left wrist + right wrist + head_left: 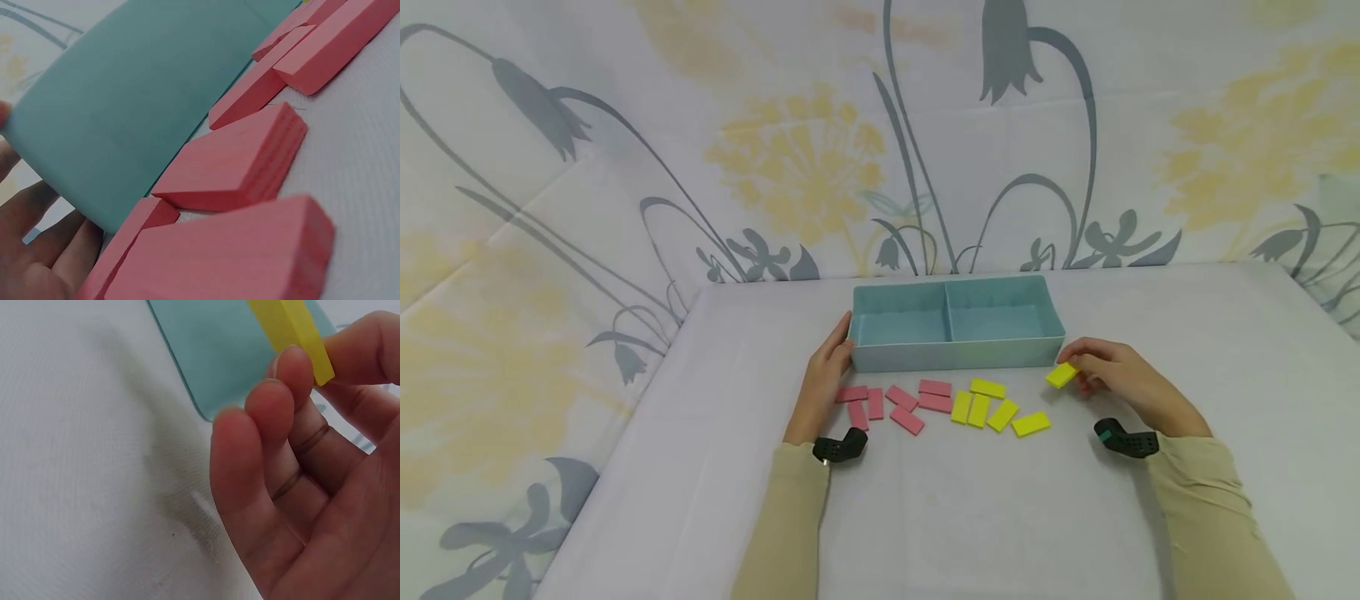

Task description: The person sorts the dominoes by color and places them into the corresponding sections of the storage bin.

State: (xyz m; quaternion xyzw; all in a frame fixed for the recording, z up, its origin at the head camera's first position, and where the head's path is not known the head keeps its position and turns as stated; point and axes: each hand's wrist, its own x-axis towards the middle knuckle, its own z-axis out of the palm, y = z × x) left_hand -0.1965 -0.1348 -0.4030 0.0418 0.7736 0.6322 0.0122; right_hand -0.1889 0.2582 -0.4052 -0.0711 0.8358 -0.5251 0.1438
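Observation:
A pale blue-green box with two compartments stands across the back of the table. My left hand rests against its left end, with extended fingers along that wall. Near the box's front right corner, my right hand pinches a yellow block between thumb and fingertips. The same yellow block overlaps the box in the right wrist view. Several other yellow blocks lie in front of the box. To their left lie several pink blocks, one partly hidden by my left hand.
A divider splits the box, and no blocks show in either compartment. White cloth covers the table. A flower-patterned cloth rises behind the box and along the left side. Black wrist cameras sit on both wrists.

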